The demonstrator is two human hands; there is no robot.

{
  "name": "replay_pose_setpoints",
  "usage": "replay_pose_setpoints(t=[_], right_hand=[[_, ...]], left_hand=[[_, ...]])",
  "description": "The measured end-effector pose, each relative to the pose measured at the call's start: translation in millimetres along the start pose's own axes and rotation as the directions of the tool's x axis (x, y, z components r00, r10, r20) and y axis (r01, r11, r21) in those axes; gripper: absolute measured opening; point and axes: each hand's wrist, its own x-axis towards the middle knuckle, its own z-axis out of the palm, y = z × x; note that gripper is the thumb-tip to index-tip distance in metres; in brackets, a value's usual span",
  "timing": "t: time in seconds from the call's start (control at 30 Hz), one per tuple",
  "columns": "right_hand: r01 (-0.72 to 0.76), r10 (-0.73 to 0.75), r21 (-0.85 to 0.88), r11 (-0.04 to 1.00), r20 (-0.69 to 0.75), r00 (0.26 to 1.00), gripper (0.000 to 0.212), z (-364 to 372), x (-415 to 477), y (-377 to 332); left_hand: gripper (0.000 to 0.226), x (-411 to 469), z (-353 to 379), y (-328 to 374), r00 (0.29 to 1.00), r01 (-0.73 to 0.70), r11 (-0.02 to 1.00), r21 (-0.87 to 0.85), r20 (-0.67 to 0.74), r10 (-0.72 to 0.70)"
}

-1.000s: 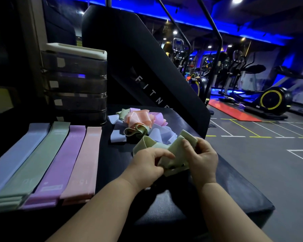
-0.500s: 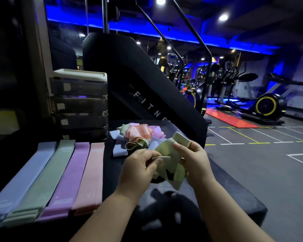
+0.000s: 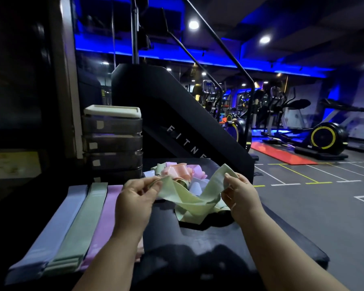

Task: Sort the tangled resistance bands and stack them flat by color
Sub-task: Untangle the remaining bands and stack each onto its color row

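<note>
A pale green band (image 3: 194, 203) hangs twisted between my hands above the black padded bench (image 3: 250, 246). My left hand (image 3: 135, 203) pinches its left end and my right hand (image 3: 241, 193) pinches its right end, held apart. Behind it lies the tangled pile (image 3: 180, 175) of pink, lilac, blue and green bands. On the left of the bench lie flat stacks: blue stack (image 3: 51, 227), green stack (image 3: 82, 223), purple stack (image 3: 105, 217). My left forearm hides most of a pink stack (image 3: 140, 247).
A stack of dark drawers with a white lid (image 3: 112, 141) stands behind the flat stacks. A black stair machine (image 3: 177, 122) rises behind the bench. The bench edge drops to the gym floor (image 3: 313, 206) on the right.
My hands have moved apart and pulled the bunched green band open into a long twisted strip. The camera has tilted upward.
</note>
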Motion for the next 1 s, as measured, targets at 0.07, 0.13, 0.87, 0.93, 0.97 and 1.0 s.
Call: replay_pose_setpoints(t=[0.07,0.13,0.87,0.93,0.97,1.0], right_hand=[[-0.011,0.011,0.015,1.0,-0.001,1.0,0.01,6.4,0.7,1.1],[-0.029,0.029,0.042,0.999,0.001,1.0,0.007,14.7,2.3,4.5],[0.042,-0.029,-0.258,0.965,0.054,0.998,0.018,126.1,35.4,70.7],[0.032,-0.017,-0.276,0.961,0.057,0.998,0.013,135.4,38.5,76.0],[0.029,-0.012,-0.291,0.956,0.059,0.998,0.013,139.5,41.0,78.3],[0.026,-0.007,-0.299,0.954,0.066,0.998,0.012,144.4,43.1,80.0]], left_hand=[[0.01,1.9,-17.0,1.3,0.998,0.056,0.998,-0.022,-0.036,-0.057],[0.003,3.3,-33.0,3.6,0.99,0.111,0.991,-0.073,-0.079,-0.116],[0.023,18.4,-159.7,-11.3,0.913,0.401,0.893,-0.202,0.006,-0.408],[0.018,17.3,-166.6,-15.4,0.914,0.404,0.909,-0.102,0.009,-0.405],[0.014,16.3,-169.4,-17.0,0.92,0.392,0.919,-0.03,0.015,-0.392],[0.013,15.0,-172.5,-17.9,0.926,0.377,0.925,0.039,0.02,-0.378]])
